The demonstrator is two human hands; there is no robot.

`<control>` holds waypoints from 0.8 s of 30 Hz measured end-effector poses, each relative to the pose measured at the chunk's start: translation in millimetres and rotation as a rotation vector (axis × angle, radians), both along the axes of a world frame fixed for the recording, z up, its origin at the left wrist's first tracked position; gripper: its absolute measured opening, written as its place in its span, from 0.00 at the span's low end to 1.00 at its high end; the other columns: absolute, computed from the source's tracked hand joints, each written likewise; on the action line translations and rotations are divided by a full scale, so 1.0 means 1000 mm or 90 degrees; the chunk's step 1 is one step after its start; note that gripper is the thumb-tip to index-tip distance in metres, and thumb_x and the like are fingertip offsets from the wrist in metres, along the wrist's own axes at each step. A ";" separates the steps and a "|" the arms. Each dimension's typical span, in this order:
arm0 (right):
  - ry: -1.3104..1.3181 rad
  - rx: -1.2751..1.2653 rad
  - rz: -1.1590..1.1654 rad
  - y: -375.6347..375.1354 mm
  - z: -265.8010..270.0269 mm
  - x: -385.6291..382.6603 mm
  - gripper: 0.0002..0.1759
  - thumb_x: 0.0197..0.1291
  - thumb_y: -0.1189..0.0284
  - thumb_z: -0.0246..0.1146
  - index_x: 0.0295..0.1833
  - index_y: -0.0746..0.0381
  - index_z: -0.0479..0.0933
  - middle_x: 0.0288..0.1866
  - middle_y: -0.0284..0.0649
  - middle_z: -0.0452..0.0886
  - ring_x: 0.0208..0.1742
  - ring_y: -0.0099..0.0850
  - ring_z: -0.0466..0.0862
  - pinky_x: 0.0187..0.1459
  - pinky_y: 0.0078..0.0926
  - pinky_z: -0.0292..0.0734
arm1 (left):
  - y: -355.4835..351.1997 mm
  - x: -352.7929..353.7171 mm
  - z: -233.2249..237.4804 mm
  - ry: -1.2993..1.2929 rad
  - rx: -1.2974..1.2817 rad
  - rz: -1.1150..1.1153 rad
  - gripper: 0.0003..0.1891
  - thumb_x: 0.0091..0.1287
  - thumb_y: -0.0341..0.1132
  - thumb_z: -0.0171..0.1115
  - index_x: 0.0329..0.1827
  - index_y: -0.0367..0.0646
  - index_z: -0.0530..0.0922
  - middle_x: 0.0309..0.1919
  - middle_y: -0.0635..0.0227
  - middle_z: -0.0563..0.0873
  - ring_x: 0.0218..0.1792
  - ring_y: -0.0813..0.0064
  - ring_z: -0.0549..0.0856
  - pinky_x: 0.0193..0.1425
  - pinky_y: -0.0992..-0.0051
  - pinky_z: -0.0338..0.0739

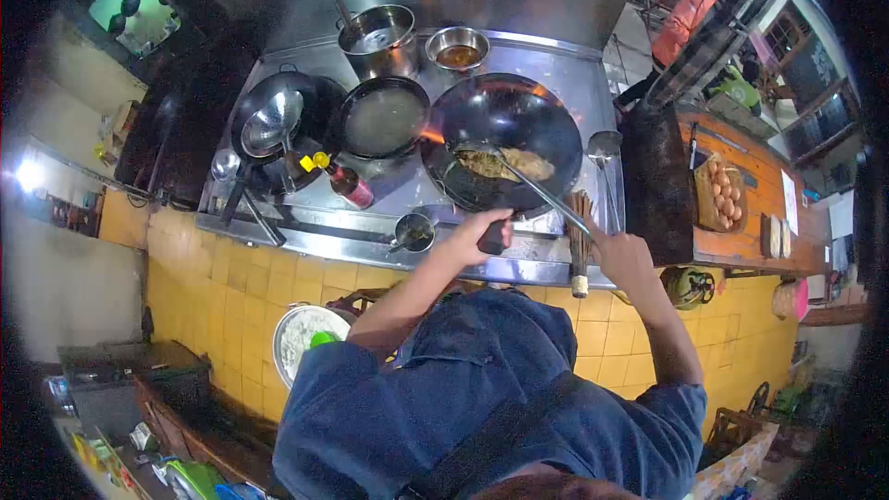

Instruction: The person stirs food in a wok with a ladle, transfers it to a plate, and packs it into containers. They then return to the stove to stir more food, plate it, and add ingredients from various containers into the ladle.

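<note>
Two firm grips at the wok (532, 106)

The left hand (470, 237) is curled closed around a dark handle (494, 237) by the wok's near rim, above the front edge of the steel counter (595, 97); the right hand (622, 261) is closed on a long metal utensil (540, 191), its head in the browned food (530, 165); the wok stands toward the counter's right edge; a stick brush (576, 245) overhangs the front edge.

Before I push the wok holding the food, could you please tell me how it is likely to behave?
Being wide and deep, the wok probably feels heavy. Its rounded sides suggest it might rock if pushed. The food inside may slide, since the wall curves smoothly.
</note>
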State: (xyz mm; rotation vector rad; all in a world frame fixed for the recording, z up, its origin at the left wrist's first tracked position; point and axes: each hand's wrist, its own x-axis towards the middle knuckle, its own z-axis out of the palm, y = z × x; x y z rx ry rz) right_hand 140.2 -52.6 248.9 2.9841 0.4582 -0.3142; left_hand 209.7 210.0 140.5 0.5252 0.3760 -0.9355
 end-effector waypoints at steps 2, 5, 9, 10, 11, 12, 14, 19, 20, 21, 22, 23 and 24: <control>-0.029 0.003 -0.011 0.000 -0.004 -0.008 0.28 0.56 0.73 0.53 0.65 0.51 0.65 0.20 0.47 0.79 0.22 0.45 0.82 0.25 0.40 0.77 | -0.008 -0.027 -0.018 -0.044 0.229 -0.044 0.10 0.66 0.37 0.53 0.27 0.44 0.72 0.19 0.70 0.76 0.21 0.78 0.76 0.26 0.76 0.72; -0.046 0.002 -0.036 0.005 -0.001 -0.014 0.30 0.53 0.76 0.53 0.65 0.51 0.65 0.20 0.47 0.78 0.22 0.45 0.81 0.25 0.40 0.77 | -0.021 -0.084 0.061 -0.049 0.154 -0.133 0.10 0.66 0.38 0.52 0.33 0.41 0.75 0.22 0.66 0.80 0.22 0.72 0.80 0.29 0.72 0.78; -0.071 0.035 -0.066 0.005 -0.022 -0.017 0.30 0.55 0.76 0.52 0.66 0.51 0.65 0.26 0.48 0.78 0.25 0.42 0.82 0.25 0.38 0.78 | -0.013 -0.043 0.056 0.045 0.174 -0.138 0.10 0.65 0.38 0.56 0.31 0.41 0.74 0.21 0.67 0.78 0.20 0.72 0.79 0.30 0.72 0.79; -0.089 0.042 -0.075 0.003 -0.031 -0.020 0.29 0.55 0.75 0.52 0.65 0.51 0.65 0.28 0.47 0.78 0.26 0.39 0.83 0.24 0.35 0.79 | -0.001 -0.023 0.045 -0.017 0.119 -0.111 0.09 0.65 0.37 0.56 0.29 0.42 0.73 0.20 0.68 0.77 0.19 0.74 0.77 0.29 0.75 0.76; -0.091 0.044 -0.076 -0.006 -0.047 -0.020 0.29 0.55 0.75 0.52 0.65 0.51 0.65 0.28 0.47 0.78 0.26 0.39 0.83 0.24 0.35 0.79 | -0.001 -0.009 -0.008 -0.103 0.128 -0.051 0.11 0.66 0.38 0.54 0.27 0.45 0.73 0.20 0.69 0.76 0.20 0.76 0.75 0.28 0.76 0.74; -0.126 0.029 -0.080 -0.016 -0.067 -0.016 0.29 0.56 0.75 0.51 0.66 0.52 0.65 0.29 0.48 0.78 0.28 0.41 0.83 0.25 0.35 0.79 | -0.001 -0.018 -0.006 -0.101 0.154 -0.045 0.11 0.66 0.38 0.54 0.26 0.44 0.73 0.20 0.69 0.76 0.21 0.76 0.75 0.29 0.75 0.73; -0.038 0.042 -0.230 -0.025 -0.060 0.002 0.26 0.62 0.70 0.53 0.67 0.52 0.64 0.35 0.52 0.78 0.33 0.44 0.82 0.32 0.38 0.78 | -0.008 -0.052 0.035 -0.050 0.211 -0.050 0.12 0.67 0.39 0.53 0.26 0.43 0.73 0.20 0.70 0.76 0.23 0.77 0.76 0.30 0.76 0.73; 0.289 0.423 -0.428 -0.027 -0.010 0.032 0.20 0.64 0.63 0.52 0.58 0.60 0.72 0.47 0.53 0.79 0.41 0.40 0.82 0.42 0.37 0.76 | -0.001 -0.072 0.006 -0.055 0.161 -0.141 0.09 0.61 0.34 0.61 0.30 0.39 0.72 0.20 0.67 0.76 0.19 0.74 0.78 0.23 0.72 0.76; 0.257 0.435 -0.397 -0.015 -0.018 0.038 0.20 0.64 0.64 0.51 0.55 0.63 0.74 0.48 0.52 0.79 0.43 0.41 0.81 0.43 0.37 0.76 | -0.004 -0.058 -0.014 -0.039 0.163 -0.094 0.08 0.63 0.32 0.58 0.27 0.40 0.72 0.20 0.67 0.76 0.22 0.76 0.77 0.27 0.74 0.75; 0.146 0.329 -0.283 0.002 -0.042 0.046 0.18 0.63 0.66 0.50 0.50 0.66 0.76 0.47 0.51 0.79 0.44 0.41 0.81 0.41 0.38 0.76 | -0.006 -0.046 -0.032 -0.142 0.180 -0.051 0.06 0.63 0.31 0.57 0.31 0.40 0.73 0.21 0.67 0.77 0.21 0.77 0.77 0.26 0.75 0.75; 0.041 0.223 -0.172 0.017 -0.091 0.056 0.17 0.61 0.68 0.50 0.45 0.68 0.77 0.45 0.50 0.80 0.44 0.41 0.81 0.40 0.38 0.76 | -0.006 -0.034 -0.059 -0.199 0.209 -0.038 0.06 0.63 0.32 0.57 0.33 0.39 0.73 0.22 0.67 0.77 0.21 0.77 0.77 0.26 0.75 0.74; -0.319 0.158 0.147 0.004 -0.199 0.070 0.13 0.56 0.73 0.50 0.39 0.67 0.78 0.41 0.47 0.80 0.42 0.43 0.82 0.39 0.39 0.77 | -0.005 -0.023 -0.080 -0.257 0.237 -0.024 0.06 0.64 0.33 0.56 0.35 0.39 0.73 0.23 0.66 0.78 0.21 0.78 0.77 0.25 0.76 0.74; -0.112 0.090 0.073 0.026 -0.163 0.068 0.11 0.54 0.73 0.52 0.37 0.65 0.78 0.37 0.46 0.79 0.44 0.43 0.81 0.42 0.37 0.78 | -0.006 -0.015 -0.088 -0.261 0.235 -0.028 0.06 0.64 0.33 0.56 0.35 0.39 0.73 0.23 0.66 0.78 0.21 0.78 0.77 0.25 0.76 0.74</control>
